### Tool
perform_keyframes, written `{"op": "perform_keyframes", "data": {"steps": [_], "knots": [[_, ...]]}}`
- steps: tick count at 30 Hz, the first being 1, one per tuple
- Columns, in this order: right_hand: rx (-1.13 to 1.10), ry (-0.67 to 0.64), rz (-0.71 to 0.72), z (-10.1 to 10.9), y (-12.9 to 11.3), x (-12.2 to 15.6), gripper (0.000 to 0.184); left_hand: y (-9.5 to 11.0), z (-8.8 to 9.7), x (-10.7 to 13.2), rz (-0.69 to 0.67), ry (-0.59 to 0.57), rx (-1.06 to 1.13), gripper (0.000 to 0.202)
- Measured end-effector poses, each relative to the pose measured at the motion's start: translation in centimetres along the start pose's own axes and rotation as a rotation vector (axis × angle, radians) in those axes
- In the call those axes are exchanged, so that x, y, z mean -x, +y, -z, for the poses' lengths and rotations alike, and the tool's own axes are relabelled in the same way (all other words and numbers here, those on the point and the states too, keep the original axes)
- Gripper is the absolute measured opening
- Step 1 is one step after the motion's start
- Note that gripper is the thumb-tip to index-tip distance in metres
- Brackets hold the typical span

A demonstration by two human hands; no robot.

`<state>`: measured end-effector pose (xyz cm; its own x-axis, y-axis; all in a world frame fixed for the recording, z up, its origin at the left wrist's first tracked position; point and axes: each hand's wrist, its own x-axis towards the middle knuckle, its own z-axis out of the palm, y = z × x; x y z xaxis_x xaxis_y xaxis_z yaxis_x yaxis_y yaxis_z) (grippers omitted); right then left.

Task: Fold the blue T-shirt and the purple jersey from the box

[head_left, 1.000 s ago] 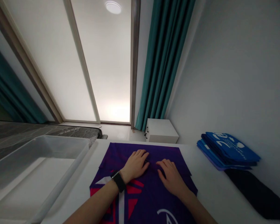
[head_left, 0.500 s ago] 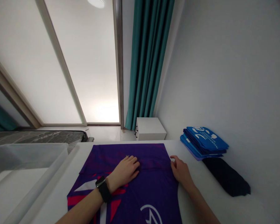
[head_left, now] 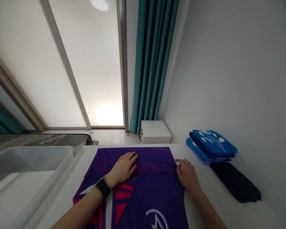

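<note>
A purple shirt with red and white patches and a white round logo lies spread on the white table, its far part folded over in a band. My left hand, a black watch on its wrist, rests flat on that band with its fingers stretched out. Beside the shirt's right edge is my right hand, its thumb and forefinger apart with nothing between them. Its fingertips are close to the cloth; whether they touch it I cannot tell.
On the table's right, a stack of folded blue clothes sits by the wall, with a folded dark cloth in front. A translucent plastic bin stands at the left. Beyond the table are a white cabinet and a teal curtain.
My left hand has slid a little left and away from me over the folded band. My right hand stays by the shirt's right edge. The whole view has shifted slightly.
</note>
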<state>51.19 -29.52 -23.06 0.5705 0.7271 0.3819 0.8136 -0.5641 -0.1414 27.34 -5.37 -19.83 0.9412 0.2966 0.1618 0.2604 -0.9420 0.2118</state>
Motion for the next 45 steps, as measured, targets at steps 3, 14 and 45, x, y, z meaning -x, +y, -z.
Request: {"op": "perform_keyframes", "data": {"steps": [3,14,45], "knots": [[-0.036,-0.002,0.12,0.3,-2.8,-1.2,0.034,-1.0,-0.1,0.0,0.062,-0.005,-0.014,0.054],[-0.097,-0.302,0.293,-2.9,-14.7,-6.0,0.053,-1.0,-2.7,-0.2,0.04,-0.021,-0.06,0.059],[0.155,-0.376,-0.044,-5.1,-4.0,-6.0,0.061,-10.8,0.3,4.8,0.485,-0.014,-0.261,0.058]]}}
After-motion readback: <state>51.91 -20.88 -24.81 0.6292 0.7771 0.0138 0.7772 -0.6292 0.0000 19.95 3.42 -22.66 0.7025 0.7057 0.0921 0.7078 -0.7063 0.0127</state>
